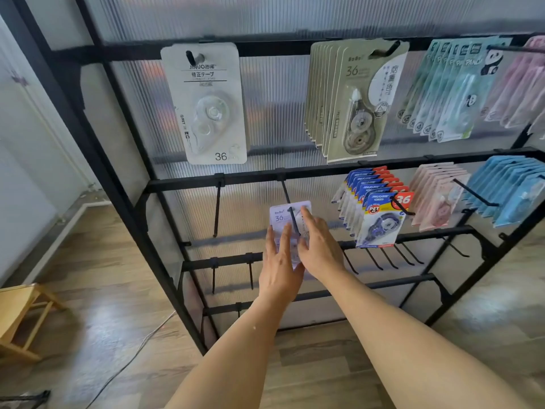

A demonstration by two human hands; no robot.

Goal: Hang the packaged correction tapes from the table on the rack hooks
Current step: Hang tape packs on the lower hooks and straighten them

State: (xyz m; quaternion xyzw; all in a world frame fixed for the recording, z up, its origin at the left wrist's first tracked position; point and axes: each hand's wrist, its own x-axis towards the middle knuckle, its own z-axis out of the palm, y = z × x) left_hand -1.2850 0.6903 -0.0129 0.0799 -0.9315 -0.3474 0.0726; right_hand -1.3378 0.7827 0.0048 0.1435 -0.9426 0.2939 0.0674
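Fingers of both hands, left (278,261) and right (320,246), lie straight, flat against the hook-threaded pale package (281,218).

- White carded blister pack (206,104) on the top-left hook: "JINUO", Japanese/Chinese characters beneath, small "PET" at the left edge, "36" at the bottom.
- Olive-green carded packs (358,101), top row: "BoBo", "36".
- Pale teal packs with a panda drawing (460,93): "PANDA".
- Blue-and-yellow packs (380,219), second row: "JINUO", "PET", "36".
- Pale lilac pack (283,219) under the hands: "BoBo", "36".
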